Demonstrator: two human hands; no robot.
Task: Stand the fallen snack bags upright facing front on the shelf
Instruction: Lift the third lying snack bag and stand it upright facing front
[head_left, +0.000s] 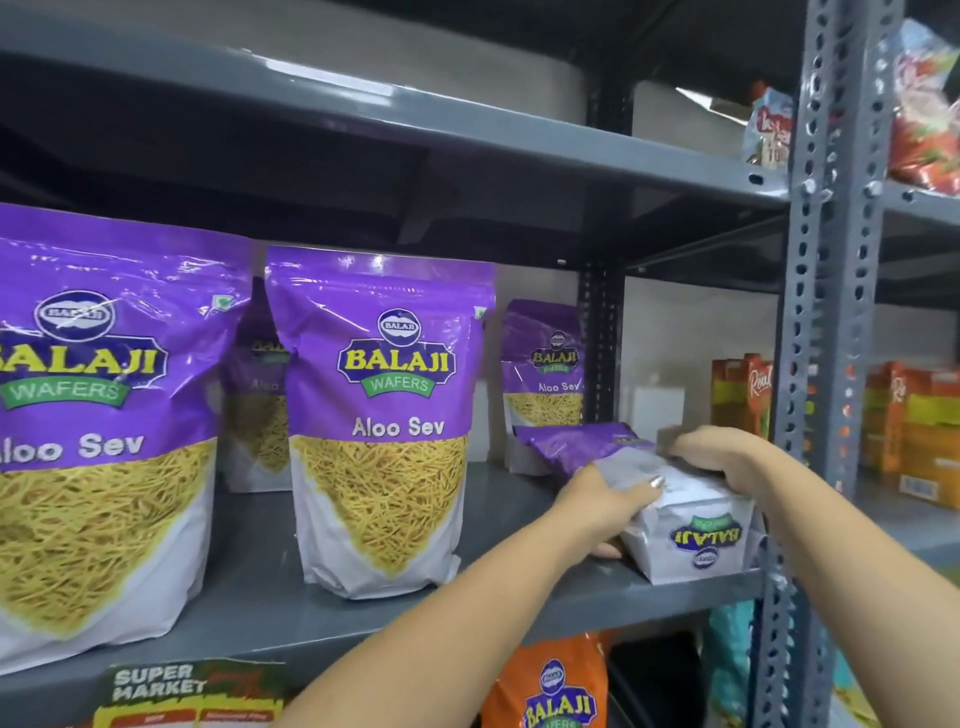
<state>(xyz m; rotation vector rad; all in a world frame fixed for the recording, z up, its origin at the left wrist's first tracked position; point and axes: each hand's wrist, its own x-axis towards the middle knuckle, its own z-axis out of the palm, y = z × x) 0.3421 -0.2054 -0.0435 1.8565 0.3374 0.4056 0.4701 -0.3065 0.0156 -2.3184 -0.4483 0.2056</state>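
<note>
Both hands are on the fallen bag at the right end of the shelf, close to the front edge and just beside the post. The left hand clasps its left side, thumb on top and fingers tucked beneath; the right hand presses down over the far top. Whether the right fingers curl under it I cannot tell.

The main risk, as I judge it, is the bag slipping off the front lip as it is tipped up, since its near end sits so close to the edge. Swinging it up could also knock the small bag standing just behind, or catch the post. The film looks slick, so a loose hold might let it slide.

The bag lies flat, back upward: pale grey-white panel near, purple end pointing far and left, logo reading upside down. It looks full and soft. Two large bags stand facing front to the left.
</note>
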